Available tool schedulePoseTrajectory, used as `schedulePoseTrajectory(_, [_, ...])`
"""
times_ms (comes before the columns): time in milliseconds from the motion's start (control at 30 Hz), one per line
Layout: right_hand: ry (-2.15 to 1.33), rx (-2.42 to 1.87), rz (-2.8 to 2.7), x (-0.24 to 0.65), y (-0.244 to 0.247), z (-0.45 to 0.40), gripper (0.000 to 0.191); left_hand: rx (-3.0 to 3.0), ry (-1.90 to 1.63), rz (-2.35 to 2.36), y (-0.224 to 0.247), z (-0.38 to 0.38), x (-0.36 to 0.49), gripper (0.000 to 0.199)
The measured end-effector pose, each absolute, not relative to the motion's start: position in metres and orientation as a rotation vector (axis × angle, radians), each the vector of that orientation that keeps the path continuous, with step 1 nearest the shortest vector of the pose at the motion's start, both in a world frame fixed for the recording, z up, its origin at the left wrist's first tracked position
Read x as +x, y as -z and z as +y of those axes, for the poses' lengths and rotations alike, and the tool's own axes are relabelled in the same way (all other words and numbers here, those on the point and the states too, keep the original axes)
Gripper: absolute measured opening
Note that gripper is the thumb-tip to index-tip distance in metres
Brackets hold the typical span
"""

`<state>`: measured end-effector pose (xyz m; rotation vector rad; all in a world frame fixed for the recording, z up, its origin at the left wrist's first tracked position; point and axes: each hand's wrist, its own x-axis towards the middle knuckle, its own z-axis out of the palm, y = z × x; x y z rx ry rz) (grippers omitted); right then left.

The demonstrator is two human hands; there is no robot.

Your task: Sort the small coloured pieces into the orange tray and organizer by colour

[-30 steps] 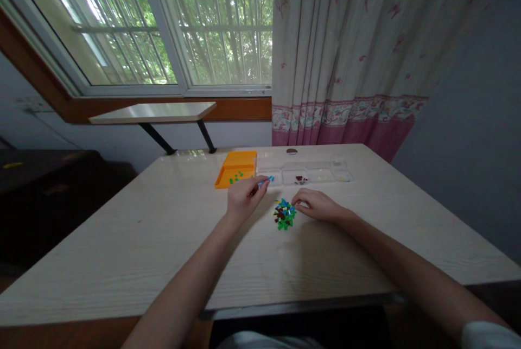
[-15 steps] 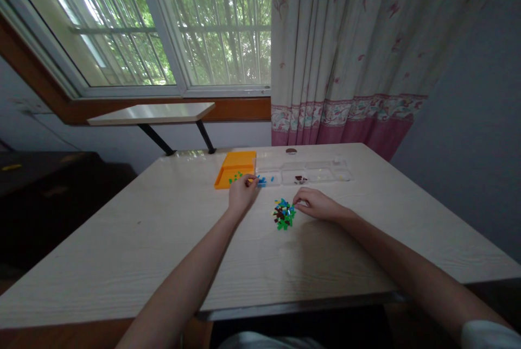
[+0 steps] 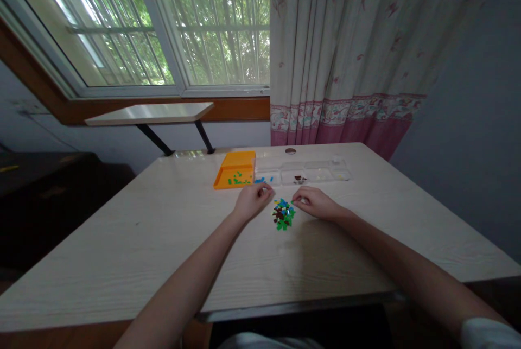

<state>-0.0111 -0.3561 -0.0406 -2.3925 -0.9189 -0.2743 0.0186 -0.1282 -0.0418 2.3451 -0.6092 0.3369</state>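
A heap of small plastic building bricks (image 3: pixel 283 215), green, blue, dark brown and a few yellow, lies on the table between my hands. My left hand (image 3: pixel 252 202) is just beyond the heap's left side, thumb and forefinger pressed together; anything between them is too small to tell. At the heap's upper right edge is my right hand (image 3: pixel 317 202), its fingertips pinched beside a speck of green. Several green bricks (image 3: pixel 238 178) lie in an open orange tray (image 3: pixel 240 159). Blue bricks (image 3: pixel 264 179) and dark brown bricks (image 3: pixel 300 178) sit in separate compartments of a clear plastic tray (image 3: pixel 321 175).
The pale wooden table (image 3: pixel 171 251) has a raised shelf (image 3: pixel 150 112) on black legs at its back left. A round dark disc (image 3: pixel 290 151) is set near the back edge. Beyond stand a barred window (image 3: pixel 222 29) and a curtain (image 3: pixel 317 56).
My left hand has drawn back from the blue bricks' compartment, moving right and nearer toward the heap. My right hand has barely shifted at the heap's edge.
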Motion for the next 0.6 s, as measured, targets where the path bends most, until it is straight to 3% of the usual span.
schedulePoseTrajectory(600, [0.431, -2.345, -0.878, -0.022, 0.036, -0.345, 0.020, 2.266, -0.216, -0.822, 0.030, -0.150, -0.015, 0.020])
